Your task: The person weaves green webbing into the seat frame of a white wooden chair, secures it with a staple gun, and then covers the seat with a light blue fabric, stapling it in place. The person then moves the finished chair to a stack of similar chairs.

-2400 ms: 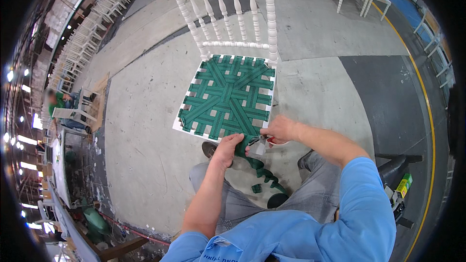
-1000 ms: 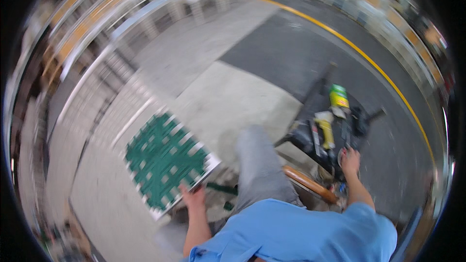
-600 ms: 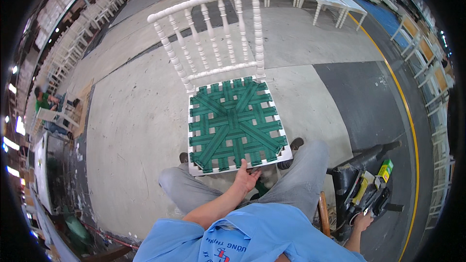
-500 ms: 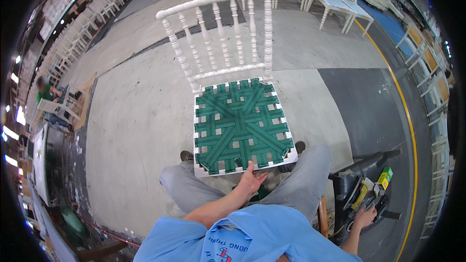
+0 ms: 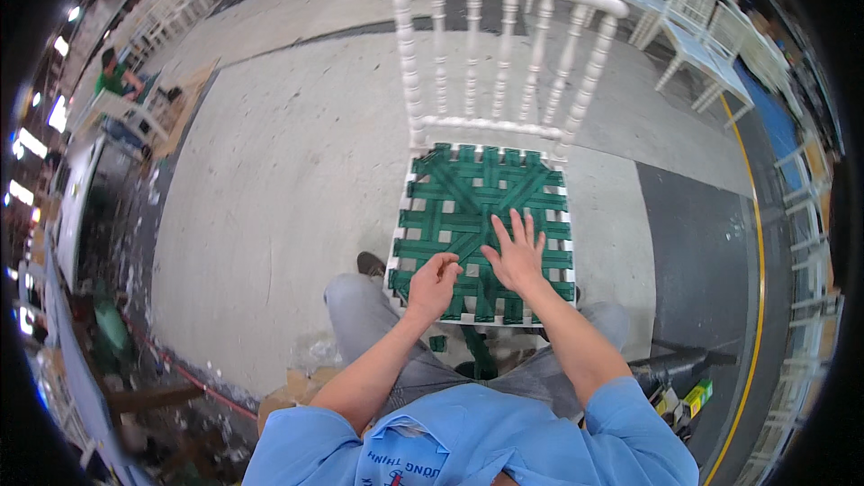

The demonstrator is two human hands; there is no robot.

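Observation:
A white chair (image 5: 570,288) with turned back spindles stands before me, its seat woven with green webbing straps (image 5: 432,216). Diagonal straps cross over the weave near the middle. My right hand (image 5: 519,263) lies spread over the webbing, right of centre, with its fingers apart. At the near left of the seat is my left hand (image 5: 434,288), its fingers curled and thumb drawn in over the straps by a diagonal one. What sits between those fingertips, if anything, is hidden. Below the seat's front edge a loose green strap (image 5: 479,355) hangs between my knees.
A black stool (image 5: 670,367) on my right carries tools and a green-yellow box (image 5: 697,398). White chairs (image 5: 702,58) line the back and right side. At far left a person (image 5: 117,81) in green sits by a white chair. A clear plastic bag (image 5: 315,353) lies near my left leg.
My right hand has left the tool on the stool and come onto the webbing. My left hand has moved from the seat's front edge up onto the straps. The view has shifted.

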